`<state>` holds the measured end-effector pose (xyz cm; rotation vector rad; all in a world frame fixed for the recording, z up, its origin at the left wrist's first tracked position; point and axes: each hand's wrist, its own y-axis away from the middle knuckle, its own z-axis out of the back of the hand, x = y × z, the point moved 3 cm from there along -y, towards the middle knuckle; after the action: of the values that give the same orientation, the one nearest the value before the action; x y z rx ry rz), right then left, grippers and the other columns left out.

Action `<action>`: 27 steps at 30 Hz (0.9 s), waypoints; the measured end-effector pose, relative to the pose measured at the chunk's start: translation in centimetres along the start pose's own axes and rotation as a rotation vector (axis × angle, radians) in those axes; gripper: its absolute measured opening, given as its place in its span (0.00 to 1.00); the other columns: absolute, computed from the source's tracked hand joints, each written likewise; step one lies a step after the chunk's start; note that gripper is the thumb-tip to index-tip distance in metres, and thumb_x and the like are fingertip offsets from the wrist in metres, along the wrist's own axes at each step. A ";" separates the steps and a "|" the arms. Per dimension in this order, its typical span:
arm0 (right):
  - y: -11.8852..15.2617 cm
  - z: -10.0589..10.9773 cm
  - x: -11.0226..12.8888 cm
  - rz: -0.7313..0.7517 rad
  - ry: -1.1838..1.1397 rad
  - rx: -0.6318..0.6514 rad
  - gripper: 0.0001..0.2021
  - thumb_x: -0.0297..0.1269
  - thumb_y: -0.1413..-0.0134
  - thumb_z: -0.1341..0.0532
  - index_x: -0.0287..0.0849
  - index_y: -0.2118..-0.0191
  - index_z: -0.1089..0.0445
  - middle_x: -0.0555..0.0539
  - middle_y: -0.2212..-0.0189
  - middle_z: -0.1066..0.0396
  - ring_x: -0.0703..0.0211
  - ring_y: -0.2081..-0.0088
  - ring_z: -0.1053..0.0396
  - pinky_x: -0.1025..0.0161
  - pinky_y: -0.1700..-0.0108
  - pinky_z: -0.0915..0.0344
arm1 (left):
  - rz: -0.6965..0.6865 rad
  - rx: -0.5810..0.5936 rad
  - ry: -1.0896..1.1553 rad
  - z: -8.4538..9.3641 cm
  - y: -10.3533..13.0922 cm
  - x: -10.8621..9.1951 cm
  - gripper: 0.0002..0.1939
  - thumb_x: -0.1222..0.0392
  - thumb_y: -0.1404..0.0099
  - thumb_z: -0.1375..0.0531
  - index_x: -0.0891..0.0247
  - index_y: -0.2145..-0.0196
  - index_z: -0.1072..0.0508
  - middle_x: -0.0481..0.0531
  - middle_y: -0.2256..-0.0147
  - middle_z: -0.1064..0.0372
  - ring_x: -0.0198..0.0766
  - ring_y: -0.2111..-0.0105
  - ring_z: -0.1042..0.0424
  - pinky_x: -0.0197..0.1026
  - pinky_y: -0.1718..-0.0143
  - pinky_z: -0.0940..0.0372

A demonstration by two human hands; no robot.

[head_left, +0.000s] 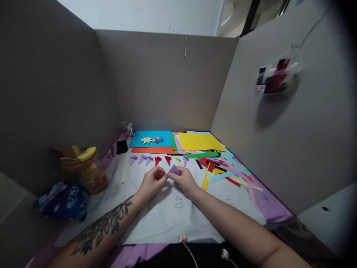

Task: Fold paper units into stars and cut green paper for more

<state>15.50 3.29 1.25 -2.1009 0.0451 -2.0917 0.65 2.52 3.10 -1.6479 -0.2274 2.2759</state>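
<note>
"40" is printed on the white sheet (156,229), white characters (73,196) on the packet (57,209) by the surface's left edge. Mid-surface, folded purple paper (174,170) is pinched by the fingertips of the right hand (184,180); the left hand (152,181) is curled alongside, its grip unclear.

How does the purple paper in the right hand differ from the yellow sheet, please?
The purple paper is small and folded; the yellow sheet is much larger and flat. The right hand holds the purple paper, while the yellow sheet lies over other sheets. Both look like coloured paper.
</note>
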 end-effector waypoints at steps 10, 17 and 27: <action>-0.8 0.8 -0.9 -0.032 -0.094 -0.070 0.11 0.41 0.59 0.35 0.37 0.74 0.31 0.55 0.83 0.42 0.68 0.78 0.48 0.68 0.74 0.50 | 0.064 0.002 0.013 0.3 -0.2 0.7 0.07 0.59 0.46 0.40 0.65 0.69 0.30 0.50 0.73 0.30 0.35 0.72 0.31 0.35 0.71 0.38; 0.0 -0.1 0.1 0.012 0.053 0.047 0.11 0.40 0.59 0.35 0.38 0.78 0.33 0.55 0.82 0.40 0.67 0.78 0.46 0.68 0.74 0.49 | 0.007 0.064 -0.038 0.3 0.0 -0.1 0.08 0.59 0.43 0.43 0.66 0.72 0.27 0.51 0.72 0.29 0.35 0.71 0.32 0.34 0.69 0.38; 0.0 -0.5 -0.3 -0.009 0.098 0.126 0.10 0.38 0.59 0.36 0.37 0.80 0.34 0.55 0.83 0.42 0.68 0.78 0.46 0.69 0.75 0.50 | -0.010 0.073 -0.084 0.2 -0.1 -0.3 0.07 0.60 0.44 0.45 0.66 0.75 0.30 0.49 0.74 0.33 0.34 0.73 0.35 0.33 0.72 0.40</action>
<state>15.00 3.25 0.99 -1.9297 -0.0815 -2.1418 0.59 2.53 3.41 -1.5144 -0.1698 2.3204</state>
